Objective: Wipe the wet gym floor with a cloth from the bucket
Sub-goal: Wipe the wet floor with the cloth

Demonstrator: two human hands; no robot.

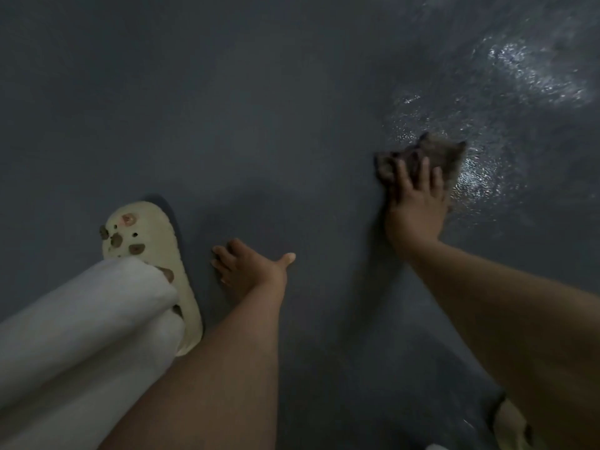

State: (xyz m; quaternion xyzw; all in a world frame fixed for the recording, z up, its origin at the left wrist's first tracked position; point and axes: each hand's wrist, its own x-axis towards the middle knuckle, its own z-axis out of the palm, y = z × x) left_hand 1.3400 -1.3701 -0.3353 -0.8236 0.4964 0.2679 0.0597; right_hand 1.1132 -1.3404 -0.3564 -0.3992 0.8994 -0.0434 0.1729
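Observation:
A dark crumpled cloth (431,154) lies on the grey gym floor (259,108) right of centre. My right hand (417,203) presses flat on it with spread fingers. Wet patches (535,73) glisten on the floor beyond and right of the cloth. My left hand (248,267) rests on the dry floor near the middle, fingers spread and thumb out, holding nothing. The bucket is not in view.
My left foot in a cream clog (152,251) with charms stands at the left, under a white trouser leg (81,336). Part of the other cream clog (509,423) shows at the bottom right. Dry grey floor fills the upper left.

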